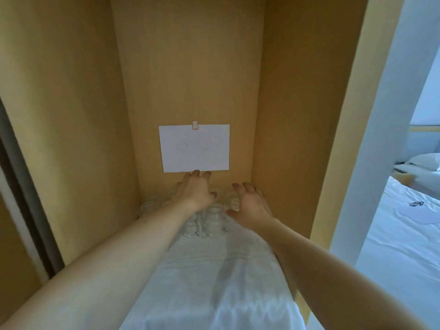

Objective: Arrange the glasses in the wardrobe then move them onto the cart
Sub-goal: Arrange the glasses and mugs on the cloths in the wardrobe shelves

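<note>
Both arms reach deep into the wardrobe (71,115), to the back of a shelf covered with a white cloth (214,270). The glasses (213,219) stand in a tight bunch at the far end of that cloth, close to the back wall, just under a white paper (195,148) stuck there. They are see-through and a bit blurry, so I cannot count them. The left hand (196,192) is over the back glasses with its fingers stretched toward the wall, and its grip looks loose and open. I cannot see it holding a glass. The right hand (250,206) is just beside the bunch on the right, fingers spread, thumb near one glass, grip open too. This looks like the tidy-up step, before anything goes to the cart, which is not in view. To do it well, I think each hand should move one glass at a time and hold it round the side, not by the rim. The glasses are touching, so a quick push could knock them together or tip one. Slow, small slides are best. The cloth might wrinkle and wobble a glass, so lift a little rather than drag. Line them up near the front, where they are easy to pick up later.
</note>
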